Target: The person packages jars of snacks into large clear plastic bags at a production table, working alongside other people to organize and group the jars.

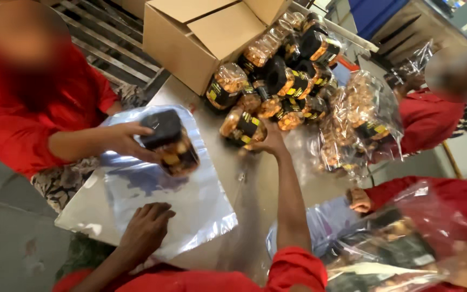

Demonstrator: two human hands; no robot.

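1 head view, steeply downward, close

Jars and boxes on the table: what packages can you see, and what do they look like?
Jars: piled mid-table, clear, black lids, black-and-yellow labels, brown snacks.
One jar: right hand touching it.
Another jar: co-worker's hand holding it.
Clear plastic bag: flat under left hand.
Filled bags: right, clear.
Cardboard box: top, brown, open.

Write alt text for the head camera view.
The person's right hand reaches to a jar of snacks in a pile on a metal table, while the left hand presses a clear plastic bag flat. A co-worker's hand holds a black-lidded jar.
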